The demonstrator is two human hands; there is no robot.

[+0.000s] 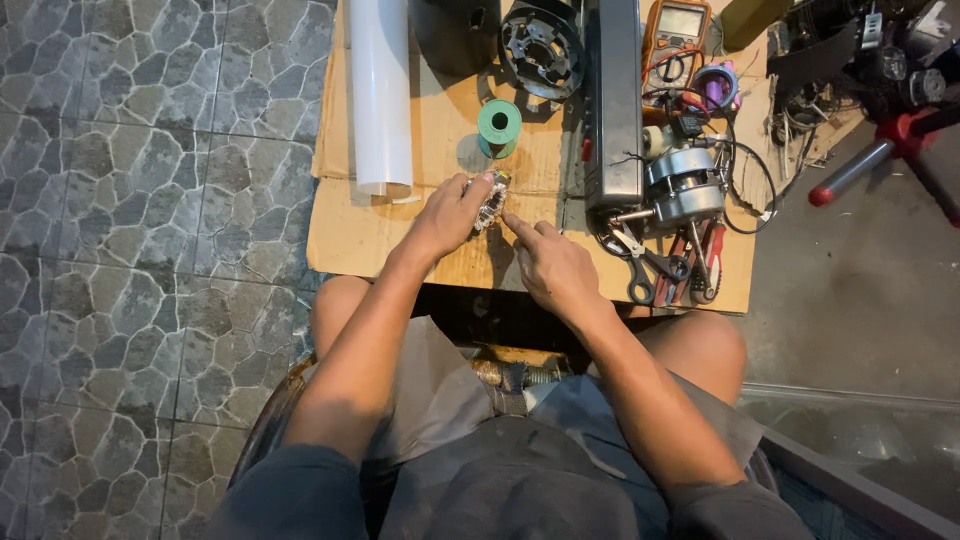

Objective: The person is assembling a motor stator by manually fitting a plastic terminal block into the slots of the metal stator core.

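Observation:
My left hand (452, 212) grips a small metal part with shiny wound sections (491, 200), holding it just above a sheet of cardboard (350, 225). My right hand (548, 262) is beside it, index finger stretched out and touching the lower edge of the part, holding nothing itself. Both forearms reach forward from my lap over my knees.
On the cardboard lie a white plastic tube (379, 95), a green spool (499, 124), a round black metal ring (541, 48), a long grey metal box (614, 100), an orange multimeter (676, 35), a small electric motor (683, 185), scissors and pliers (672, 272). Stone-pattern floor lies left.

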